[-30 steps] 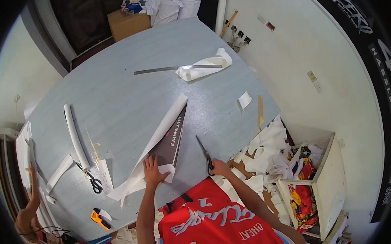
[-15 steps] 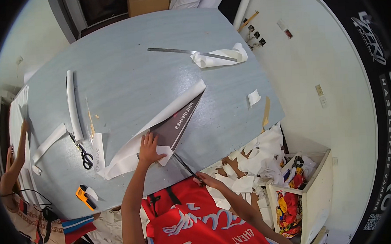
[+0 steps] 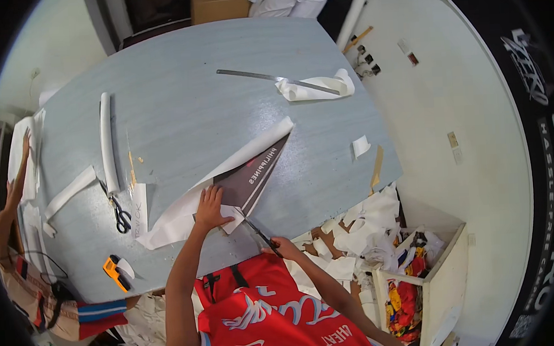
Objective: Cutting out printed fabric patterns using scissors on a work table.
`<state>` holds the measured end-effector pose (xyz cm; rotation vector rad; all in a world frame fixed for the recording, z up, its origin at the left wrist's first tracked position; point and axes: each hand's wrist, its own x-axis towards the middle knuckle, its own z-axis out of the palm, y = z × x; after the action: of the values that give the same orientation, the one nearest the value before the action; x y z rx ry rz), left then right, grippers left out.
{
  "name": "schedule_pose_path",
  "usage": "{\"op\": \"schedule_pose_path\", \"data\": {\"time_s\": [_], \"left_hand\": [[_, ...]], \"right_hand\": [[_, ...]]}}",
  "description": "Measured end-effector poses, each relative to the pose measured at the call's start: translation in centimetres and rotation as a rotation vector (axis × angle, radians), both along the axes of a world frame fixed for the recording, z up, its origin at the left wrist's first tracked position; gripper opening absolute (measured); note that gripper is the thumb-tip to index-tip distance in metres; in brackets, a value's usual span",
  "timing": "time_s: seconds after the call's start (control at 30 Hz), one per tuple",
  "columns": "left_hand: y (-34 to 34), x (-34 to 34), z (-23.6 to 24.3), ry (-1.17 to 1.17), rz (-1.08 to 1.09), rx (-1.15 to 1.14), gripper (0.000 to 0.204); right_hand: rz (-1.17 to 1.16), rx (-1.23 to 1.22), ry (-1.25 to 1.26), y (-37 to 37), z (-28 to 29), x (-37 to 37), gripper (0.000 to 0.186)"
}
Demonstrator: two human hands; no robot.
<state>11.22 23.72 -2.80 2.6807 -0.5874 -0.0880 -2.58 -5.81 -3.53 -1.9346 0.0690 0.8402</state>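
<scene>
My left hand [image 3: 210,208] lies with spread fingers on a partly rolled white sheet [image 3: 179,217]. The sheet's turned-up part shows a dark grey printed face [image 3: 243,184] with white lettering and stripes, tapering to a point at the far right. A pair of scissors [image 3: 259,231] is in my right hand [image 3: 285,248], near the table's front edge. The blades reach the sheet's near corner, just right of my left hand. I cannot tell how far apart the blades are.
Another pair of scissors [image 3: 122,217], a yellow-and-black tool [image 3: 115,273] and a white roll [image 3: 107,144] lie left on the table [image 3: 160,104]. A steel ruler [image 3: 253,75] rests at the back. White scraps [image 3: 367,224] cover the floor beside a scrap bin [image 3: 448,270]. A co-worker's arm [image 3: 17,183] is at left.
My right hand and the scissors have moved slightly forward and left, toward the sheet. My left hand stays on it. The co-worker's hand has moved farther up along the white material at left.
</scene>
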Motion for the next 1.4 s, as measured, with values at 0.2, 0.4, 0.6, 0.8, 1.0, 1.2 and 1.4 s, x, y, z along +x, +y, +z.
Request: {"op": "schedule_pose_path", "data": {"time_s": [0.2,0.4,0.6,0.8,1.0,1.2,1.4], "left_hand": [[0.3,0.1,-0.6,-0.001,-0.094,-0.076,0.114],[0.2,0.1,-0.4,0.048,-0.14,-0.116,0.117],[0.9,-0.6,0.2,0.133,0.047,-0.121,0.117],[2.1,-1.0,-0.1,0.045,0.091,-0.102,0.116],[2.7,-0.9,-0.5,0.097,0.079,-0.132,0.118],[2.4,-1.0,-0.3,0.088,0.072,-0.142,0.121],[2.8,-1.4,-0.8,0.106,0.099,-0.178,0.123]], "right_hand": [[0.128,-0.021,-0.014,-2.6,1.1,1.9,0.055],[0.177,-0.001,0.079,-2.4,1.8,4.4,0.053],[0.284,-0.106,-0.036,-2.6,2.7,5.7,0.057],[0.302,-0.082,-0.029,-1.4,2.2,6.0,0.054],[0.358,-0.089,-0.046,-0.6,1.9,7.5,0.057],[0.365,-0.129,0.029,1.0,0.9,8.1,0.061],[0.323,-0.058,0.054,2.7,1.5,8.2,0.054]]}}
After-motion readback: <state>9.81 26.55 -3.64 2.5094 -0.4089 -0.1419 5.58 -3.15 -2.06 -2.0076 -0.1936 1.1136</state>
